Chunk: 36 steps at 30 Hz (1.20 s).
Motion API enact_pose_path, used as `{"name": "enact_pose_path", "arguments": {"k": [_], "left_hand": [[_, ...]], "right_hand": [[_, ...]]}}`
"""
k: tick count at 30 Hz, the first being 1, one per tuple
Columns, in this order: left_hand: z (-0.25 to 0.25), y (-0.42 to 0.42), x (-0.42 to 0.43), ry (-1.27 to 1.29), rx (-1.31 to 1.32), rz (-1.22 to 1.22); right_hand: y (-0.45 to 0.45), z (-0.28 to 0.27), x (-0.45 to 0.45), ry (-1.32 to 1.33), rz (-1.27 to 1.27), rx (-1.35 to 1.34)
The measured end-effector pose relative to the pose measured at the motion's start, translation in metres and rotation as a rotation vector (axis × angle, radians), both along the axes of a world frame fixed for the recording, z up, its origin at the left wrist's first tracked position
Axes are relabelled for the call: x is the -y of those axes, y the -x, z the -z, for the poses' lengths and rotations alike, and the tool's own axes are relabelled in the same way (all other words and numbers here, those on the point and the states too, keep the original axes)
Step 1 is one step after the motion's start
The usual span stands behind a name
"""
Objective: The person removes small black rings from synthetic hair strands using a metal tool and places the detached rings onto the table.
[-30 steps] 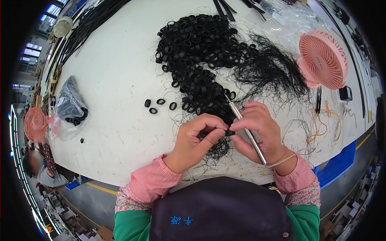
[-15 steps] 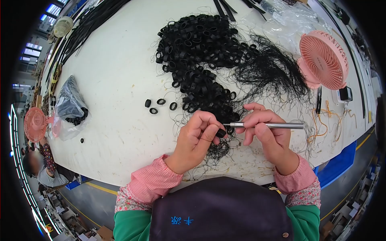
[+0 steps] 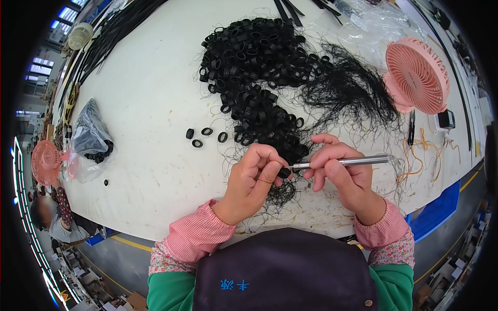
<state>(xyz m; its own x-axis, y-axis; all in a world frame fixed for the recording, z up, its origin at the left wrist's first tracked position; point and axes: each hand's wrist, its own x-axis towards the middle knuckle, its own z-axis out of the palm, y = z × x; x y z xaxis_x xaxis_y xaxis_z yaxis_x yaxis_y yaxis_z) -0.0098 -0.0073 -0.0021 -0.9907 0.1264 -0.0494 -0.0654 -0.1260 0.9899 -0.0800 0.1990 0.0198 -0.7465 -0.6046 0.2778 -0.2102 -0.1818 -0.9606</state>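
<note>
Between the thumb and fingers of my left hand (image 3: 255, 176) I pinch a small black loop (image 3: 284, 173). My right hand (image 3: 340, 171) is closed round a slim silver metal-handled tool (image 3: 358, 161), held nearly level. Its thin tip points left and meets the black loop or lies right beside it; my fingers partly hide the contact. Just beyond both hands lies a heap of black loops (image 3: 254, 57), trailing down toward me with fine dark threads. Several loose loops (image 3: 206, 131) rest on the white table to the left.
A tangle of black thread (image 3: 350, 90) spreads right of the heap. Farther right stand a pink fan (image 3: 415, 75), black snips (image 3: 411, 128) and orange thread (image 3: 415, 155). At left sit a plastic bag of loops (image 3: 93, 132) and another pink fan (image 3: 45, 162), with a person (image 3: 57, 217) beside the table.
The silver tool has tilted: its tip has shifted slightly down and left, closer to the black loop. My right fingers have moved a little with it. My left hand stays almost still.
</note>
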Motion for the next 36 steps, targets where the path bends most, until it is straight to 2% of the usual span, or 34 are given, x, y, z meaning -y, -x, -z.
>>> {"name": "enact_pose_path", "arguments": {"k": [9, 11, 12, 14, 16, 20, 22, 24, 26, 29, 30, 32, 34, 36], "left_hand": [[0.0, -0.001, -0.001, 0.016, -0.024, -0.019], [0.002, -0.002, -0.003, 0.041, -0.022, -0.036], [0.005, -0.002, -0.005, 0.071, -0.09, -0.057], [0.006, -0.004, -0.008, 0.101, -0.158, -0.077], [0.003, -0.004, -0.01, 0.171, -0.187, -0.119], [0.001, -0.002, -0.009, 0.223, -0.238, -0.142], [-0.006, 0.005, -0.006, 0.439, -0.507, -0.144], [-0.006, 0.003, -0.003, 0.479, -0.479, -0.136], [-0.008, 0.006, 0.0, 0.818, -0.688, -0.135], [-0.014, 0.007, -0.004, 0.953, -0.681, -0.213], [-0.018, 0.007, -0.007, 0.953, -0.682, -0.214], [-0.026, 0.004, -0.012, 0.846, -0.505, -0.339], [-0.018, 0.004, -0.007, 0.77, -0.582, -0.337], [-0.011, 0.0, -0.005, 0.267, -0.357, -0.111]], "right_hand": [[0.002, 0.001, -0.001, -0.039, 0.049, -0.093], [0.0, -0.001, 0.008, -0.202, 0.139, -0.362], [0.0, -0.001, 0.011, -0.202, 0.139, -0.362], [0.0, 0.002, 0.017, -0.251, 0.178, -0.6], [-0.001, 0.004, 0.016, -0.239, 0.17, -0.592], [-0.003, 0.005, 0.013, -0.245, 0.166, -0.415], [-0.005, 0.005, 0.012, -0.221, 0.183, -0.327], [-0.009, 0.003, 0.01, -0.101, 0.191, 0.125], [-0.006, 0.004, 0.008, -0.057, 0.148, 0.13], [-0.007, 0.002, 0.007, 0.013, 0.123, 0.232], [-0.007, 0.001, 0.007, 0.038, 0.14, 0.266], [-0.006, 0.0, 0.007, 0.063, 0.158, 0.298], [-0.006, 0.002, 0.008, 0.093, 0.154, 0.297], [-0.006, 0.003, 0.009, 0.104, 0.116, 0.292]]}}
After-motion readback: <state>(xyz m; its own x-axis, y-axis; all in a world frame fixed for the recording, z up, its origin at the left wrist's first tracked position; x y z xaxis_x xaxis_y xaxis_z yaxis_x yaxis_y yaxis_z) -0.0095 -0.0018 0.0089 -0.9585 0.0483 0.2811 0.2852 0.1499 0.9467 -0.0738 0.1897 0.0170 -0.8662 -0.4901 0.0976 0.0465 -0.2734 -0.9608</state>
